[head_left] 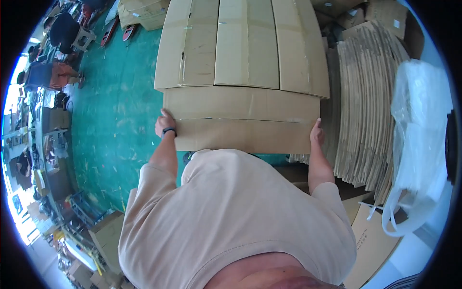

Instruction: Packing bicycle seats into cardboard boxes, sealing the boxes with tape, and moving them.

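Note:
A wide brown cardboard box (240, 134) is in front of my body, with a seam running along its length. My left hand (165, 124), with a dark band at the wrist, grips its left end. At the opposite end, my right hand (316, 133) presses against the side, thumb pointing up. The fingers of both hands are partly hidden behind the box ends. Just beyond it, three taped cartons (246, 53) sit side by side, and their near edges meet the box's far edge. Whether the box rests on something below cannot be seen.
Flattened cardboard sheets (363, 106) stand in a thick stack at right, beside clear plastic wrapping (418, 130). Green floor (115, 111) stretches along the left. Farther left are people (48, 75) near cluttered shelves (43, 139). Red pallet-jack-like forks (129, 32) lie at the far left.

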`<state>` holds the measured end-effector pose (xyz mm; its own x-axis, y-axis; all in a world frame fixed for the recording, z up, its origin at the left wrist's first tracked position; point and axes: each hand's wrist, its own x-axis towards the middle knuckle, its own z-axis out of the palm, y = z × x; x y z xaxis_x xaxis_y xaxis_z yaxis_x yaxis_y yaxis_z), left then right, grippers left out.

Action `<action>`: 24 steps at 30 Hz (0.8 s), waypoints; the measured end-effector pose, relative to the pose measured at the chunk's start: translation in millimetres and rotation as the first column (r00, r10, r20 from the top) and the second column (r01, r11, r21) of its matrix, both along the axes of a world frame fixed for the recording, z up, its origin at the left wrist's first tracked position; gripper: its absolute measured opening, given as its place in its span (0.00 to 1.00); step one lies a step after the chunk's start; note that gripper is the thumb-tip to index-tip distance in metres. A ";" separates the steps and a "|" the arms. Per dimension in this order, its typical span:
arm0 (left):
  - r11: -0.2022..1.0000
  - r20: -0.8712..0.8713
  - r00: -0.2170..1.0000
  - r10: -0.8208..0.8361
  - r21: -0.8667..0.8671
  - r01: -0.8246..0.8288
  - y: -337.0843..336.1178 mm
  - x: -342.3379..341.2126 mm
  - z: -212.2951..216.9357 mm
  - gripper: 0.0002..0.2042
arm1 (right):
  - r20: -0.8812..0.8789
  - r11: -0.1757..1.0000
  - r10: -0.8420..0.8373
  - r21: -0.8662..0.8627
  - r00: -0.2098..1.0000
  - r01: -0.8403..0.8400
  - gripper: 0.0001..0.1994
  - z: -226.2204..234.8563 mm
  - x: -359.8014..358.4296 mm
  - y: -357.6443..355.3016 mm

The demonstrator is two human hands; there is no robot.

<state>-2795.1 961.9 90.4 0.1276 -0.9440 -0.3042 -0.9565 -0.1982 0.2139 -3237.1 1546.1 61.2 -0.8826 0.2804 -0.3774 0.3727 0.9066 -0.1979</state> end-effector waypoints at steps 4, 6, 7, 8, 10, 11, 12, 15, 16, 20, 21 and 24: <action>0.998 0.020 0.999 0.031 0.052 -0.032 -1.5 -22.5 11.3 0.38 | -0.084 0.990 -0.032 0.137 0.996 0.044 0.54 -5.4 6.2 -16.4; 0.998 0.054 0.997 0.047 0.033 -0.049 -4.3 -12.7 0.0 0.38 | -0.055 0.984 -0.036 0.171 0.998 0.045 0.53 1.0 5.5 -31.8; 0.999 0.048 0.998 0.048 0.014 -0.049 -0.9 -10.6 -9.8 0.38 | -0.071 0.977 -0.052 0.202 0.996 0.065 0.52 4.3 2.6 -36.2; 0.998 0.028 0.998 0.059 0.020 -0.059 1.0 -15.9 -12.0 0.38 | -0.045 0.973 -0.015 0.230 0.999 0.025 0.52 1.1 0.5 -35.1; 0.996 -0.011 0.998 0.068 -0.049 -0.069 -6.3 -4.8 -33.4 0.36 | -0.141 0.978 -0.026 0.199 0.990 0.054 0.54 -10.7 2.6 -31.2; 0.998 -0.046 0.998 0.042 -0.045 -0.044 -12.9 -1.2 -38.3 0.35 | -0.121 0.974 0.041 0.228 0.992 -0.012 0.54 -12.7 6.9 -31.2; 1.000 -0.049 0.999 -0.007 0.005 0.007 -17.8 -3.1 -29.5 0.33 | -0.087 0.981 -0.010 0.191 0.996 0.027 0.55 -11.1 10.7 -33.3; 0.998 -0.125 0.992 -0.017 -0.056 0.010 -19.8 18.6 -24.9 0.34 | -0.053 0.990 -0.032 0.135 0.998 0.039 0.57 -5.3 33.4 -55.1; 1.000 -0.162 0.987 0.010 0.014 -0.008 -17.9 24.3 -15.4 0.35 | -0.060 0.988 -0.100 0.115 0.993 0.106 0.57 -4.2 43.8 -53.5; 0.985 -0.347 0.931 0.111 0.159 -0.058 -44.8 93.7 -55.8 0.38 | -0.047 0.997 -0.076 0.025 0.996 0.078 0.55 -11.0 26.5 -5.2; 0.927 -0.689 0.661 0.297 0.375 -0.026 -56.6 127.3 -76.6 0.41 | -0.045 0.999 -0.021 -0.030 0.999 0.020 0.54 -7.2 18.3 -10.2; 0.800 -0.805 0.020 0.592 0.591 0.105 -36.9 227.2 -103.8 0.45 | -0.135 0.839 0.435 0.421 0.890 -0.346 0.53 21.8 114.7 -86.7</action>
